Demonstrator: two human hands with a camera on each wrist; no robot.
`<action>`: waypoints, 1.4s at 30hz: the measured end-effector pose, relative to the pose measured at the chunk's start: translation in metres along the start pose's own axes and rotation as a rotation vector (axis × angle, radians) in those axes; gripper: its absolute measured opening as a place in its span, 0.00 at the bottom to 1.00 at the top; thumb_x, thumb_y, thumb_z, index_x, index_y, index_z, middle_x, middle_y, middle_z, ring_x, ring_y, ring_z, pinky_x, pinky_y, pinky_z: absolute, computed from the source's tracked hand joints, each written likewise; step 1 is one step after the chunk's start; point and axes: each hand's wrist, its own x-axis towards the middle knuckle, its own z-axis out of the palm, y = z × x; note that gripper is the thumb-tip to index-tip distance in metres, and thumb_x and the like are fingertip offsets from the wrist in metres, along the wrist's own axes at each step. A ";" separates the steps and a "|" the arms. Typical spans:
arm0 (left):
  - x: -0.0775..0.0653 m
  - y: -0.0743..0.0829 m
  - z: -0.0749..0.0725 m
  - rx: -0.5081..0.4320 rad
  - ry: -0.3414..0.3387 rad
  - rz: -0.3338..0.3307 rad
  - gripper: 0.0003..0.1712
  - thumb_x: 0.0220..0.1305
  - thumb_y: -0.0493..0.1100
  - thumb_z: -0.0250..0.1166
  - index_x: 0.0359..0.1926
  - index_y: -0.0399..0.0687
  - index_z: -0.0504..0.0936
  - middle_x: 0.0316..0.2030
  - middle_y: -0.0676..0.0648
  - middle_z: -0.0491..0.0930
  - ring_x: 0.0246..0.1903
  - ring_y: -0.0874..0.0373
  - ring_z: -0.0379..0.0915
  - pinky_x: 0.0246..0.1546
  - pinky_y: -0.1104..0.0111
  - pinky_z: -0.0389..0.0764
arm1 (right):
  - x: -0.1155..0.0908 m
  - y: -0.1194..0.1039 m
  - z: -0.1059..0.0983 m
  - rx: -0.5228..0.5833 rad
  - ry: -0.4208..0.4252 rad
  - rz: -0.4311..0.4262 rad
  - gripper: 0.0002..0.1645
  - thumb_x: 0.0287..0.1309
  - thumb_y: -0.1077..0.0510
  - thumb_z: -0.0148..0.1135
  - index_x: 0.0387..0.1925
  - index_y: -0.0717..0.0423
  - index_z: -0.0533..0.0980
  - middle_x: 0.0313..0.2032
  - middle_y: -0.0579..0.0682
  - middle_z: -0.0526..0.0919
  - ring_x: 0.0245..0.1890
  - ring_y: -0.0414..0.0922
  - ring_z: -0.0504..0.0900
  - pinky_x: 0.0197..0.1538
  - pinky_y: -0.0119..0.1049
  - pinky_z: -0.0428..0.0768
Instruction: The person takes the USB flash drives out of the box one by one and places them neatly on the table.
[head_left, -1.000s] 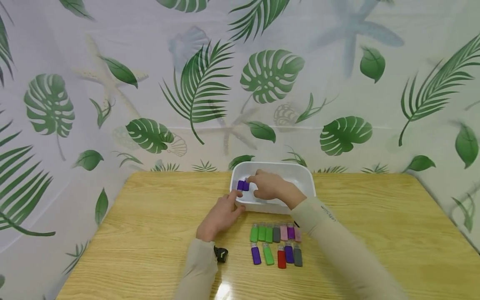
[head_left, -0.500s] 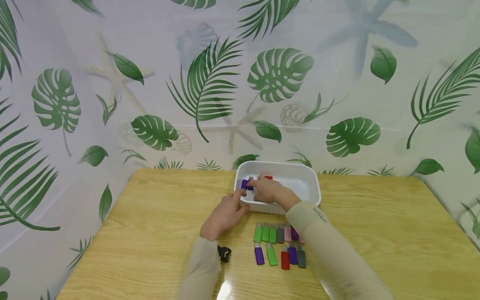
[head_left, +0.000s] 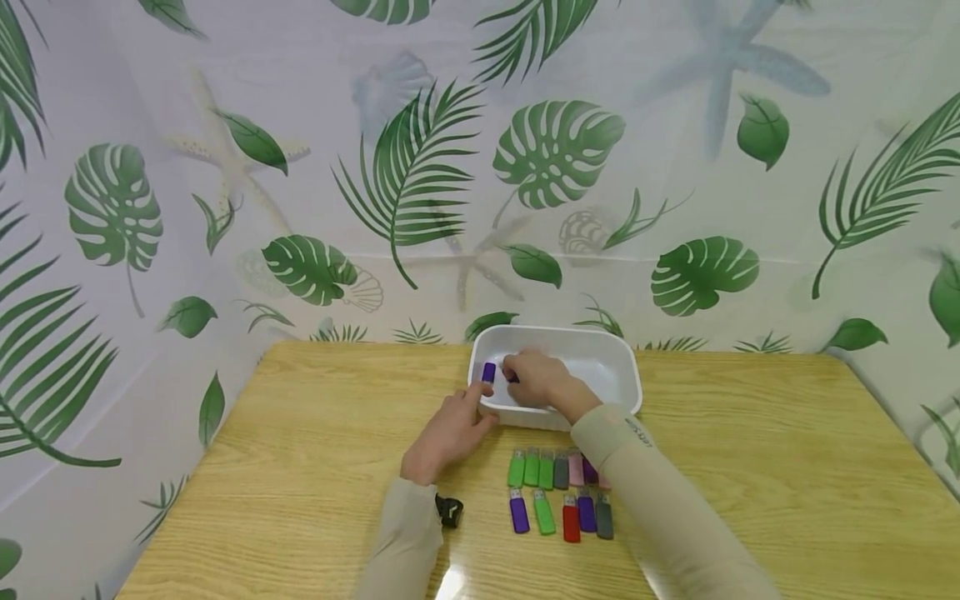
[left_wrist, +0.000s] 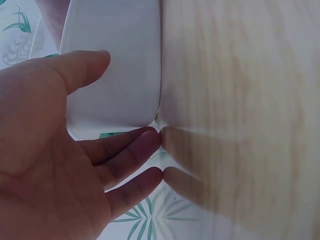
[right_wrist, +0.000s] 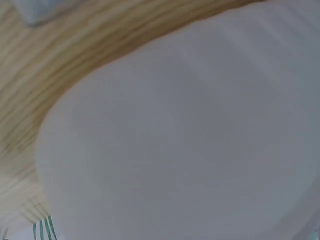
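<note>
A white plastic bin [head_left: 600,358] stands at the back middle of the table. My left hand [head_left: 448,425] holds its front left corner, index finger over the rim. In the left wrist view the thumb [left_wrist: 87,65] lies against the outer wall, and other fingertips touch the table. My right hand [head_left: 538,379] is inside the bin with curled fingers. It pinches a purple USB stick [head_left: 513,378], mostly hidden by the hand. Another purple USB stick [head_left: 489,372] lies at the bin's left end. The right wrist view shows the bin's outer wall [right_wrist: 175,135] but no fingers.
In front of the bin lies a row of green, grey, pink and purple USB sticks [head_left: 532,467]. A nearer row has purple, green, red [head_left: 572,518] and grey ones. The right sleeve [head_left: 652,475] covers part of the far row. A leaf-patterned cloth [head_left: 420,167] hangs behind.
My right fingers have taken a purple USB stick from beside the other one and shifted it slightly right. A red one glimpsed behind the hand is now hidden. The left hand stays at the corner.
</note>
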 end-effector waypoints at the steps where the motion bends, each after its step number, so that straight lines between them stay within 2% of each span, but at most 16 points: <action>1: 0.000 0.000 0.000 -0.004 -0.002 -0.002 0.21 0.69 0.51 0.54 0.59 0.51 0.66 0.37 0.49 0.75 0.39 0.55 0.68 0.41 0.62 0.72 | 0.001 0.001 0.001 -0.005 0.015 0.000 0.04 0.53 0.59 0.60 0.31 0.51 0.72 0.28 0.47 0.73 0.31 0.44 0.70 0.31 0.39 0.70; 7: 0.000 0.001 0.001 -0.021 -0.014 -0.004 0.21 0.69 0.51 0.54 0.59 0.51 0.66 0.36 0.49 0.74 0.37 0.56 0.68 0.38 0.64 0.72 | 0.004 0.003 0.006 -0.050 0.048 0.037 0.06 0.55 0.57 0.61 0.29 0.51 0.71 0.26 0.47 0.73 0.29 0.45 0.70 0.30 0.40 0.71; 10: 0.001 0.002 0.002 -0.018 -0.013 -0.001 0.21 0.69 0.51 0.54 0.59 0.51 0.65 0.37 0.49 0.75 0.37 0.56 0.68 0.38 0.65 0.72 | 0.005 0.002 0.008 -0.068 0.052 0.062 0.07 0.57 0.55 0.61 0.30 0.51 0.71 0.28 0.48 0.72 0.30 0.46 0.71 0.31 0.41 0.72; 14: 0.002 0.003 0.002 -0.005 -0.006 0.005 0.21 0.69 0.51 0.54 0.59 0.52 0.65 0.37 0.49 0.75 0.38 0.56 0.68 0.40 0.64 0.72 | 0.006 0.002 0.008 -0.079 0.050 0.109 0.05 0.61 0.56 0.58 0.36 0.52 0.72 0.32 0.50 0.73 0.33 0.47 0.72 0.36 0.43 0.76; 18: 0.002 0.004 0.002 -0.002 -0.002 0.004 0.21 0.69 0.51 0.54 0.60 0.52 0.65 0.38 0.49 0.75 0.38 0.56 0.68 0.40 0.64 0.73 | 0.006 0.003 0.008 -0.068 0.040 0.141 0.05 0.60 0.60 0.57 0.39 0.53 0.72 0.34 0.50 0.74 0.35 0.47 0.73 0.40 0.44 0.77; 22: 0.002 0.004 0.002 0.010 0.005 0.011 0.21 0.69 0.51 0.54 0.59 0.51 0.65 0.41 0.47 0.76 0.39 0.55 0.68 0.42 0.63 0.73 | 0.004 0.005 0.006 0.003 0.021 0.157 0.08 0.55 0.61 0.59 0.38 0.54 0.71 0.34 0.49 0.75 0.35 0.46 0.74 0.41 0.44 0.75; 26: 0.002 0.003 0.002 0.020 0.011 0.018 0.21 0.69 0.50 0.54 0.59 0.50 0.66 0.42 0.46 0.76 0.39 0.55 0.68 0.42 0.62 0.72 | 0.001 0.008 0.004 0.060 -0.009 0.172 0.09 0.53 0.61 0.60 0.37 0.55 0.71 0.32 0.49 0.75 0.33 0.46 0.73 0.39 0.43 0.74; 30: 0.001 0.003 0.001 -0.002 0.008 0.009 0.21 0.69 0.49 0.55 0.59 0.49 0.66 0.38 0.48 0.75 0.36 0.56 0.68 0.38 0.64 0.72 | -0.002 0.012 0.004 0.062 -0.031 0.166 0.04 0.54 0.60 0.58 0.31 0.55 0.72 0.29 0.49 0.73 0.29 0.46 0.72 0.32 0.41 0.71; 33: 0.001 0.002 0.002 -0.004 0.009 0.007 0.20 0.69 0.49 0.55 0.58 0.49 0.66 0.35 0.49 0.74 0.34 0.56 0.68 0.36 0.65 0.72 | -0.005 0.014 0.002 0.072 -0.035 0.154 0.04 0.54 0.59 0.57 0.28 0.54 0.71 0.26 0.48 0.73 0.27 0.46 0.71 0.29 0.39 0.68; 37: 0.002 -0.001 0.002 0.015 0.010 0.010 0.20 0.69 0.49 0.55 0.58 0.49 0.66 0.34 0.50 0.73 0.33 0.56 0.67 0.36 0.65 0.72 | -0.012 0.015 -0.008 0.130 0.016 0.129 0.04 0.55 0.58 0.57 0.28 0.54 0.73 0.25 0.48 0.75 0.26 0.45 0.71 0.29 0.38 0.68; 42: 0.002 -0.001 0.002 0.020 0.006 -0.004 0.21 0.69 0.50 0.55 0.58 0.51 0.65 0.38 0.46 0.75 0.38 0.53 0.68 0.41 0.62 0.72 | -0.027 0.012 -0.027 0.323 0.188 0.131 0.09 0.58 0.55 0.59 0.36 0.56 0.77 0.27 0.49 0.78 0.25 0.44 0.73 0.28 0.36 0.70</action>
